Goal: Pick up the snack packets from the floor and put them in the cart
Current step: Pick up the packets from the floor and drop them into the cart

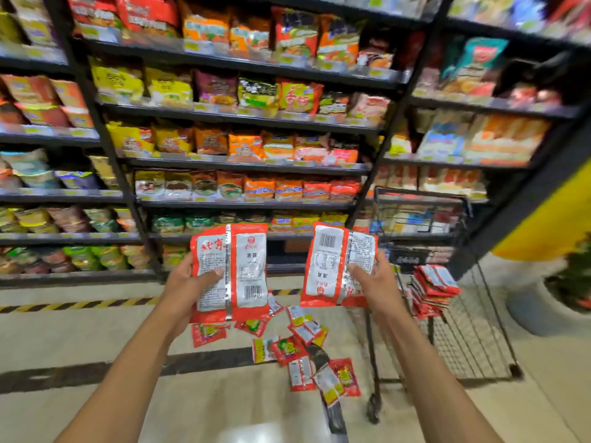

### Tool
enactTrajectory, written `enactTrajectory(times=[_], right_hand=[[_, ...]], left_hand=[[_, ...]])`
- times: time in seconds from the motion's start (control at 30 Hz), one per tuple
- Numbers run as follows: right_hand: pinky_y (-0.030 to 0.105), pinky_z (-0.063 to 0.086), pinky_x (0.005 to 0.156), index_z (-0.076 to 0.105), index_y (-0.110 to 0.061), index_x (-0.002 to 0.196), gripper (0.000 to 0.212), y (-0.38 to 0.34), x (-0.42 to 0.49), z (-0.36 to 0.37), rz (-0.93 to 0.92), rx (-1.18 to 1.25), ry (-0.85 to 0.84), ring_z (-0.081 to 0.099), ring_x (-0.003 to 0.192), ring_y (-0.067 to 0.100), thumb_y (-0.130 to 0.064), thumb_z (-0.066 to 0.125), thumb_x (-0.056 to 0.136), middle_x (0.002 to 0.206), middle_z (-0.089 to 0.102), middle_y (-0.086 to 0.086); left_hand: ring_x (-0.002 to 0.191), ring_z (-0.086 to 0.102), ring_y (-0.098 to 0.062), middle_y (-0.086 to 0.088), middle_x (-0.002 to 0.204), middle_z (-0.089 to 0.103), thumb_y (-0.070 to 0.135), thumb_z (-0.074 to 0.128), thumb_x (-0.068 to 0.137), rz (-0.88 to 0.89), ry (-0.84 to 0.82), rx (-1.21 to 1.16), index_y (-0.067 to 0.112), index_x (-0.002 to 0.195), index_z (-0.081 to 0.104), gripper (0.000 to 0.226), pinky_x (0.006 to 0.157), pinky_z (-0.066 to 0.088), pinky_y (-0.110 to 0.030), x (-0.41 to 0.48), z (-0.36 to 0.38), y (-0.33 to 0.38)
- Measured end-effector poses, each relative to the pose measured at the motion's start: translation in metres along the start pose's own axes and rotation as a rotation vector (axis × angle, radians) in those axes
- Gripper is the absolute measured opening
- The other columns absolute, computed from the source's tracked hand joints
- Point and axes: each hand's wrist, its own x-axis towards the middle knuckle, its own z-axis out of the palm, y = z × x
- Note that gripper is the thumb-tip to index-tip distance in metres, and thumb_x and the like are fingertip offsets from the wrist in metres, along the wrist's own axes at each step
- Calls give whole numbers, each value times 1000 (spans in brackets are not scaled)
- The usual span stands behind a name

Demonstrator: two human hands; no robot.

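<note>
Red pkts (244,266) in L hand (187,284), R hand (373,282)

Your left-hand packet (246,266) and right-hand packet (326,270) are red with white panels, black print and black barcodes. The floor packets (289,348) you see are red and white with yellow-green patches. The cart (473,340) is black wire mesh. The floor (96,340) is beige; its hazard tape (80,304) is striped yellow and black. The shelves (246,205) are black.
</note>
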Motion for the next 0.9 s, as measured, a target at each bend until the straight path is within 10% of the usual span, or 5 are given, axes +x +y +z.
enactTrajectory(times=[0.2, 0.6, 0.9], right_hand=[[59, 56, 97, 57, -19, 124, 43, 39, -48, -146, 10, 13, 173, 74, 105, 28, -14, 78, 87, 115, 77, 7], [24, 62, 73, 57, -25, 118, 42, 122, -137, -462, 71, 33, 328, 77, 93, 12, 9, 64, 94, 113, 76, 3], [43, 63, 87, 55, -17, 131, 43, 145, -112, -567, 78, 90, 305, 76, 104, 22, 2, 68, 95, 120, 76, 6]], left_hand=[[101, 76, -30, -6, 113, 79, -2, 70, 93, 17, -175, 10, 19, 126, 65, 40, 87, 59, -49, -37, 136, -24], [102, 75, -35, -9, 114, 78, 5, 68, 96, 1, -315, 52, 19, 125, 67, 32, 93, 57, -55, -147, 434, -113], [101, 75, -38, -13, 115, 77, 6, 72, 93, -39, -297, 54, 16, 128, 64, 38, 92, 58, -59, -178, 544, -128]])
